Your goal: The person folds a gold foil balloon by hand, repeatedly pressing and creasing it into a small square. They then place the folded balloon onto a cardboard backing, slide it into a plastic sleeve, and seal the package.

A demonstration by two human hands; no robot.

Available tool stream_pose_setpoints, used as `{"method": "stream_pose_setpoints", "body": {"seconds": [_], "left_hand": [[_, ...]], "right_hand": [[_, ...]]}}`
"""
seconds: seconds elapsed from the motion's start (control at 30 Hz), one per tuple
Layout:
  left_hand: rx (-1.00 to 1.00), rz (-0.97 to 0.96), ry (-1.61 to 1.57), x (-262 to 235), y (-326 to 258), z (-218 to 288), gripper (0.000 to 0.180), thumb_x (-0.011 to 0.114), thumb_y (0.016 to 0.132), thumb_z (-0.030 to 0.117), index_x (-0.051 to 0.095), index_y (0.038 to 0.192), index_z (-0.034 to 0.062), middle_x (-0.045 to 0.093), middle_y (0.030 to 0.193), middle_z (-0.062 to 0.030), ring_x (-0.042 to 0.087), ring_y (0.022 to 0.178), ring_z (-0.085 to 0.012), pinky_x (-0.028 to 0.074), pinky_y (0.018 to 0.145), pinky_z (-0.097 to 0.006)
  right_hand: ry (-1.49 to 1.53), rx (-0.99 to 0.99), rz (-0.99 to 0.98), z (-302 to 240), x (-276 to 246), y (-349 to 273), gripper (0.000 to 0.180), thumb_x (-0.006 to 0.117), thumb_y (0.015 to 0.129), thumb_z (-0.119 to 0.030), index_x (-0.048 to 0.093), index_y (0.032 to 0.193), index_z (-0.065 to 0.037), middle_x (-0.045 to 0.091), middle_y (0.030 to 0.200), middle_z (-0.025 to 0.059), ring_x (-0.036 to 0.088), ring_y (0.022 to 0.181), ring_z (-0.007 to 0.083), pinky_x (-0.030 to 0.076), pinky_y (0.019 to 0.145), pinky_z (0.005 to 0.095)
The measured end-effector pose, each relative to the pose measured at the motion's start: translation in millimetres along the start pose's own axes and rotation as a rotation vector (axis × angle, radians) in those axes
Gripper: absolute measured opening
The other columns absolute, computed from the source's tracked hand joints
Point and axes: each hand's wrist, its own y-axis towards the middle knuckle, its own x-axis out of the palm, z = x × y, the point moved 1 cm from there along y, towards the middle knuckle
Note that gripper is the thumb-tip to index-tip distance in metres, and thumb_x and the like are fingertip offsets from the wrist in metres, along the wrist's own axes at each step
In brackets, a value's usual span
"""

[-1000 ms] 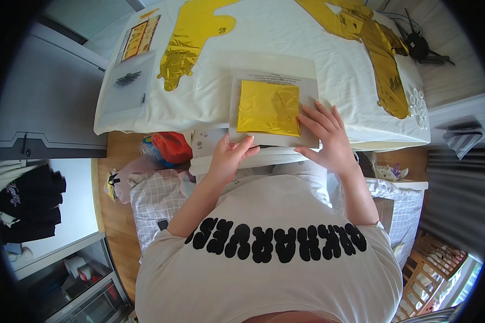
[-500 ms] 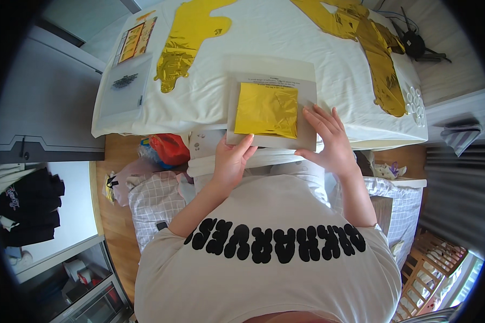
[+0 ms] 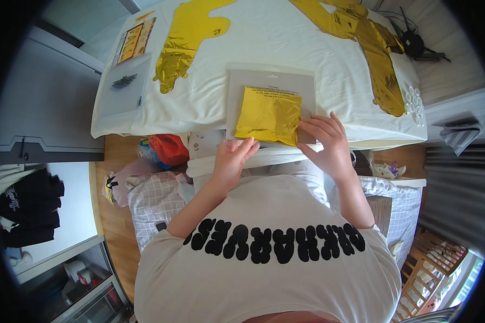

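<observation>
A folded gold foil balloon (image 3: 270, 114) lies tilted on a grey plastic bag (image 3: 234, 89) with dark print at the near edge of the bed-like surface. My left hand (image 3: 233, 161) is at the balloon's lower left corner, its fingers bent and closed there; their undersides are hidden. On the other side, my right hand (image 3: 328, 142) is open, with its fingers stretched out and their tips at the balloon's right edge. The thumb of that hand points toward the lower right corner.
White cloth (image 3: 210, 97) covers the surface. Flat gold foil pieces lie at the far left (image 3: 175, 54) and far right (image 3: 380, 64). A clear bag (image 3: 125, 86) and printed card (image 3: 137, 40) are at left. A black device (image 3: 413, 43) and clear rings (image 3: 413, 105) are at right.
The folded balloon has shifted toward me and tilted on the bag, its lower right corner now lower. My right fingers have moved slightly left and nearer, onto its edge.
</observation>
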Motion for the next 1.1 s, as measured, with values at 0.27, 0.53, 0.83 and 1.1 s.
{"method": "stream_pose_setpoints", "body": {"seconds": [0.27, 0.53, 0.83, 1.1], "left_hand": [[-0.097, 0.137, 0.038, 28, -6, 19, 0.03, 0.069, 0.099, 0.01, 0.061, 0.128, 0.0041, 0.069, 0.11, -0.0051, 0.068, 0.098, -0.0148, 0.06, 0.093, -0.036], [-0.085, 0.117, 0.031, 29, -2, 12, 0.028, 0.072, 0.098, 0.014, 0.07, 0.108, -0.0111, 0.071, 0.109, -0.013, 0.071, 0.101, -0.0192, 0.061, 0.082, -0.032], [-0.134, 0.131, 0.133, 31, -1, 14, 0.03, 0.071, 0.1, 0.02, 0.069, 0.122, -0.0001, 0.074, 0.111, -0.0075, 0.073, 0.103, -0.0195, 0.059, 0.079, -0.028], [-0.12, 0.155, 0.103, 34, -3, 13, 0.029, 0.072, 0.1, 0.021, 0.068, 0.123, 0.0047, 0.072, 0.113, -0.0041, 0.073, 0.095, -0.0175, 0.059, 0.075, -0.028]], "right_hand": [[0.006, -0.104, 0.015, -6, 11, -2, 0.048, 0.089, 0.074, -0.025, 0.075, 0.119, -0.015, 0.067, 0.133, 0.0043, 0.059, 0.132, 0.0291, 0.037, 0.117, 0.0575], [0.014, -0.078, 0.045, -12, 20, 2, 0.038, 0.084, 0.081, -0.018, 0.075, 0.118, -0.016, 0.071, 0.125, 0.0041, 0.062, 0.128, 0.0289, 0.041, 0.115, 0.0552], [-0.048, -0.068, 0.142, -18, 25, 11, 0.026, 0.081, 0.083, -0.015, 0.077, 0.109, -0.013, 0.075, 0.11, 0.003, 0.068, 0.11, 0.0252, 0.046, 0.107, 0.0507], [-0.118, -0.205, 0.226, -13, 27, 8, 0.024, 0.082, 0.083, -0.018, 0.077, 0.105, -0.013, 0.075, 0.108, 0.0018, 0.069, 0.105, 0.0229, 0.049, 0.103, 0.0479]]}}
